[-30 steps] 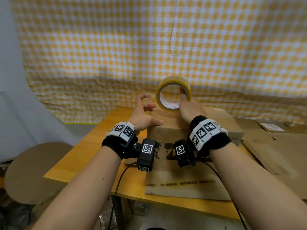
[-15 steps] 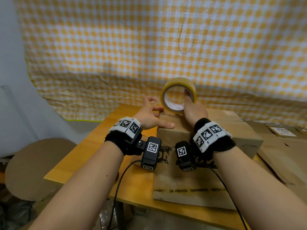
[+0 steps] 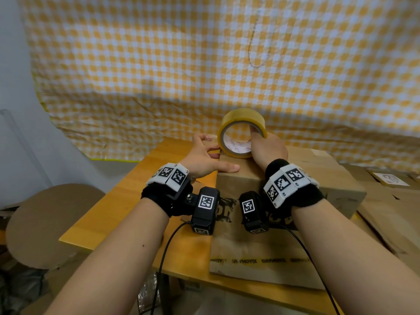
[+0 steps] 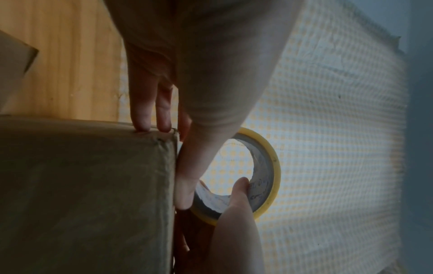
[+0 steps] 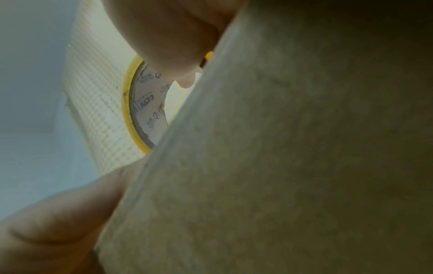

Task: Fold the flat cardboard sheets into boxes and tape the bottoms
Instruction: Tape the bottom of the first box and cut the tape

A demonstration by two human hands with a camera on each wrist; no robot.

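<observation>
Black wristbands point(image 3: 302, 196), white coded tags point(image 3: 171, 175)

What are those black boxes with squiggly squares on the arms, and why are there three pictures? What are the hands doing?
Those boxes are little cameras strapped to a person's wrists. One picture comes from a camera on the head, looking down at both hands; the other two look along each hand from the wrist.

A brown cardboard box sits on a wooden table, with flat cardboard lying to its right. The right hand holds a roll of yellow tape standing on the box, one finger hooked through its hole. The left hand rests on the box's left edge, thumb on top, fingers touching the corner.
</observation>
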